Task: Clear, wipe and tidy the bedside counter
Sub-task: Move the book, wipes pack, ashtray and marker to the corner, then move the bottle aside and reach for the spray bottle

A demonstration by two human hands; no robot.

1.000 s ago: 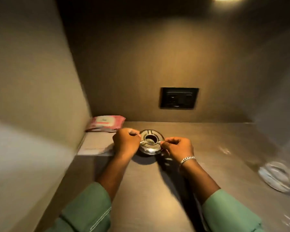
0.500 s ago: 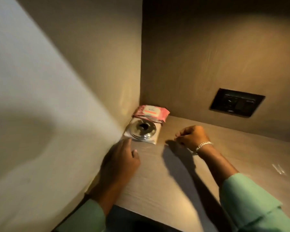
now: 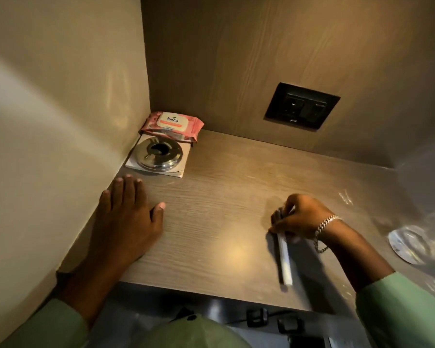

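A round steel ashtray (image 3: 158,153) sits on a white pad (image 3: 180,169) in the back left corner of the wooden counter (image 3: 219,197). Behind it, against the wall, lies a pink pack of wet wipes (image 3: 172,124). My left hand (image 3: 126,219) rests flat on the counter near the left wall, fingers apart and holding nothing. My right hand (image 3: 301,216) is closed around one end of a white pen (image 3: 284,262). The pen lies on the counter and points toward the front edge.
A black socket plate (image 3: 301,106) is set in the back wall. A clear plastic bottle (image 3: 417,244) lies at the right edge. Walls close in on the left and the back. Below the counter's front edge are dark plugs and cables (image 3: 269,320).
The ashtray, held in both hands a second ago, now sits on the white pad in the corner. My left hand has flattened on the counter. My right hand has moved right onto a pen.
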